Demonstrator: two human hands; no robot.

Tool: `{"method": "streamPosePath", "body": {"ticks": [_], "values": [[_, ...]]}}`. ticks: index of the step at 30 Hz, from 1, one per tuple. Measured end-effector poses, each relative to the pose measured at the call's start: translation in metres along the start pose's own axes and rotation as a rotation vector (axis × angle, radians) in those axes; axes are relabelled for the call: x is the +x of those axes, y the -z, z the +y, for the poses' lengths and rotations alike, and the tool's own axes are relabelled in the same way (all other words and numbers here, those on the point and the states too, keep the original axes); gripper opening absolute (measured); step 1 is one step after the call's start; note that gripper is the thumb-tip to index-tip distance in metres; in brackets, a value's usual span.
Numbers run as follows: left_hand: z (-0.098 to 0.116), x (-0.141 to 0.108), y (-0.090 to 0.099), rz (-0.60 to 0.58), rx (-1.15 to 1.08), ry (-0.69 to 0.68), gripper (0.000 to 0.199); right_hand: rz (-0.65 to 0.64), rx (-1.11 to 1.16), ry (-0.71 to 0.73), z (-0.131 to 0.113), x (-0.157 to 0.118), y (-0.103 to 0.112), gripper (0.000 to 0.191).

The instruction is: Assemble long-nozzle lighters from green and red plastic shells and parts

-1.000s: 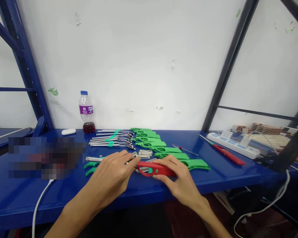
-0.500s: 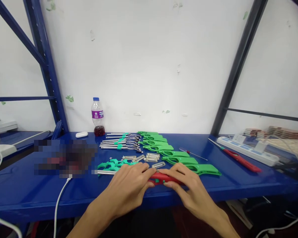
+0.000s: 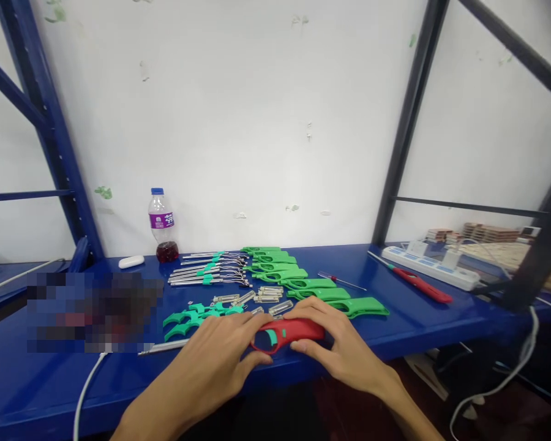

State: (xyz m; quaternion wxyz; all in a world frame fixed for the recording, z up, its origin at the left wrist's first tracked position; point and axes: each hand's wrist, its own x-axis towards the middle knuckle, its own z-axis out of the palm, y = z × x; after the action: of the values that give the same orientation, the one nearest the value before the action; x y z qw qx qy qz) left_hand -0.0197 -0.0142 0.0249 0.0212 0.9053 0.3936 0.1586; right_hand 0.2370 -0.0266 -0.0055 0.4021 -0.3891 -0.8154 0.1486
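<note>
Between my hands, at the table's front edge, is a red lighter [image 3: 298, 331] with a teal trigger in its ring and a metal tube pointing left. My left hand [image 3: 224, 346] is closed on the ring end, thumb below and fingers above. My right hand [image 3: 340, 343] grips the handle from the right. Just behind lie clear small tanks [image 3: 269, 294], teal trigger pieces [image 3: 195, 317], several metal tubes with wires [image 3: 206, 269] and a row of green handle shells [image 3: 312, 285].
A screwdriver [image 3: 342, 282] lies behind the green shells. Another red lighter [image 3: 420, 285] rests at the right beside a white power strip [image 3: 431, 267]. A bottle [image 3: 163, 226] and a white case [image 3: 131, 262] stand at the back left. A white cable [image 3: 89, 386] hangs over the front edge.
The view has turned right. The red lighter is now tilted so its ring and teal trigger show, and my left fingers cover less of it.
</note>
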Motion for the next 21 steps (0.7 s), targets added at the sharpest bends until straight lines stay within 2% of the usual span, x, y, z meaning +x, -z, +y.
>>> {"method": "streamPosePath", "body": {"ticks": [2, 4, 7, 9, 11, 15, 21], "values": [[-0.003, -0.002, 0.003, 0.016, -0.003, 0.011, 0.038, 0.026, -0.077, 0.007, 0.002, 0.0, 0.01, 0.032], [-0.005, -0.003, 0.004, 0.013, 0.004, 0.031, 0.036, 0.122, -0.168, -0.006, 0.011, 0.0, 0.024, 0.028], [-0.005, -0.003, 0.003, -0.004, 0.019, 0.053, 0.035, 0.322, -0.317, -0.058, 0.039, -0.003, 0.057, 0.026], [-0.004, -0.002, -0.001, -0.017, 0.012, 0.05, 0.038, 0.389, -0.429, -0.134, 0.063, -0.007, 0.081, 0.03], [-0.004, -0.002, -0.006, -0.034, -0.01, 0.043, 0.041, 0.315, -0.544, -0.229, 0.087, -0.01, 0.101, 0.032], [-0.005, -0.001, -0.013, -0.07, -0.046, 0.044, 0.04, 0.234, -0.585, -0.263, 0.115, -0.006, 0.126, 0.03], [-0.006, 0.0, -0.009, -0.037, -0.045, 0.035, 0.037, 0.242, -0.639, -0.291, 0.116, 0.003, 0.137, 0.028]]}}
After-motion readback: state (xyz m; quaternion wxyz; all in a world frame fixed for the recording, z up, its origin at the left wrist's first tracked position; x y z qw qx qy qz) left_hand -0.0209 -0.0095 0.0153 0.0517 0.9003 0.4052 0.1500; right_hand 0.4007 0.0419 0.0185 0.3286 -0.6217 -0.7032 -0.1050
